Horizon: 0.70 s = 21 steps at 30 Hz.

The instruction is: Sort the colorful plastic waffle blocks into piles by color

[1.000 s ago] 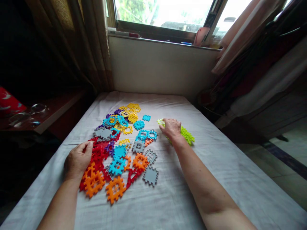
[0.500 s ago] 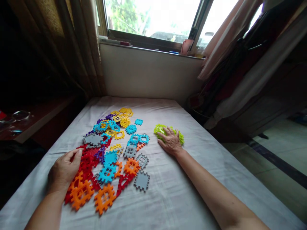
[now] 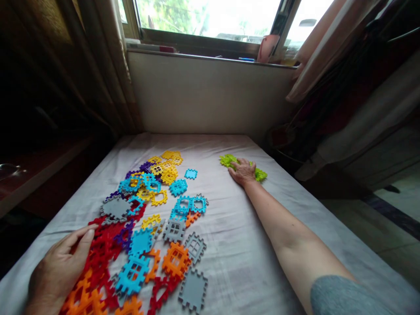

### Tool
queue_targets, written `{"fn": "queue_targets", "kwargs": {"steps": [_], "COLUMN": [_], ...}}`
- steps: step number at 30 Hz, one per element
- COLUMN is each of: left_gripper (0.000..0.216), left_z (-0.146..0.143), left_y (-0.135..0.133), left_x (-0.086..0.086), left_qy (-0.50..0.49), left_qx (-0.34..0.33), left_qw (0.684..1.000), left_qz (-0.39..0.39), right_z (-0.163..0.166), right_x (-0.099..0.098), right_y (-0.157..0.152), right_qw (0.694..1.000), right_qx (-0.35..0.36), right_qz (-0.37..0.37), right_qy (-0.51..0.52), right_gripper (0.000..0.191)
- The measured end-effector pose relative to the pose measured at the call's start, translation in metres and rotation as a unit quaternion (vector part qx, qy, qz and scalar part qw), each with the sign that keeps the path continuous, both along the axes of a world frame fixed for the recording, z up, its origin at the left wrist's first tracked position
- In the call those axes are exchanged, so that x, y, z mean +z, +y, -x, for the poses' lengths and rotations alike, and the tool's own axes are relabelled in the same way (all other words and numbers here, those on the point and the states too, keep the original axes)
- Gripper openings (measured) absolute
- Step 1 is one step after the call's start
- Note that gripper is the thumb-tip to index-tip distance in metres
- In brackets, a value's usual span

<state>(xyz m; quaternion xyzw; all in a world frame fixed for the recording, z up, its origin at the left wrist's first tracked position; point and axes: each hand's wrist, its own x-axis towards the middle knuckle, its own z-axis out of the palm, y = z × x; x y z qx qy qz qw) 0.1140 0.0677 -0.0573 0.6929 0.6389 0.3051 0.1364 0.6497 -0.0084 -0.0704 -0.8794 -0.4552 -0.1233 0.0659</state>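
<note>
My right hand [image 3: 243, 171] lies flat, fingers spread, over a pile of lime green interlocking plastic pieces [image 3: 260, 175] on the far right part of the bed. At the near left, my left hand [image 3: 61, 264] is loosely curled, its thumb and forefinger close together against the red pieces [image 3: 106, 238]. Whatever may sit between those fingertips is hidden. Around it are orange pieces [image 3: 85, 299], a grey flat piece [image 3: 116, 209], purple pieces [image 3: 124, 236] and blue pieces [image 3: 141, 241]. Yellow pieces [image 3: 169, 176] lie farther back.
A pale sheet [image 3: 229, 236] covers the bed, which meets a wall [image 3: 210, 96] below a window. A pink cup [image 3: 267, 48] stands on the sill. Curtains [image 3: 98, 65] hang at left, and clothes [image 3: 331, 48] hang at right. A dark red surface [image 3: 36, 166] borders the left side.
My right hand has moved farther away and slightly right, and the lime green pile has shifted with it and spread out. The view has shifted, while my left hand stays beside the red pieces.
</note>
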Motion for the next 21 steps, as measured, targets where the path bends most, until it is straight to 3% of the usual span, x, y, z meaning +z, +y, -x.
{"fn": "queue_targets", "kwargs": {"steps": [5, 10, 13, 16, 21], "left_gripper": [0.044, 0.043, 0.04, 0.04, 0.04], "left_z": [0.005, 0.008, 0.005, 0.001, -0.001], "left_y": [-0.001, 0.002, 0.003, 0.003, 0.005], "left_x": [-0.006, -0.009, -0.008, -0.009, -0.014], "left_qy": [0.033, 0.044, 0.035, 0.015, 0.0], "left_qx": [0.01, 0.005, 0.005, 0.003, -0.037], "left_qw": [0.999, 0.999, 0.999, 1.0, 0.997], "left_qz": [0.005, -0.002, -0.013, -0.026, -0.07], "right_z": [-0.017, -0.002, 0.001, -0.004, -0.006], "right_x": [0.0, -0.002, -0.006, -0.009, -0.007], "right_y": [0.013, -0.034, -0.07, -0.083, -0.05], "right_qw": [1.0, 0.998, 0.993, 0.97, 0.96], "right_qx": [0.003, 0.017, -0.098, -0.218, -0.235], "right_qz": [0.006, -0.049, -0.066, -0.036, -0.018], "right_qy": [-0.003, -0.036, 0.007, 0.102, 0.151], "right_gripper": [0.043, 0.055, 0.074, 0.086, 0.069]}}
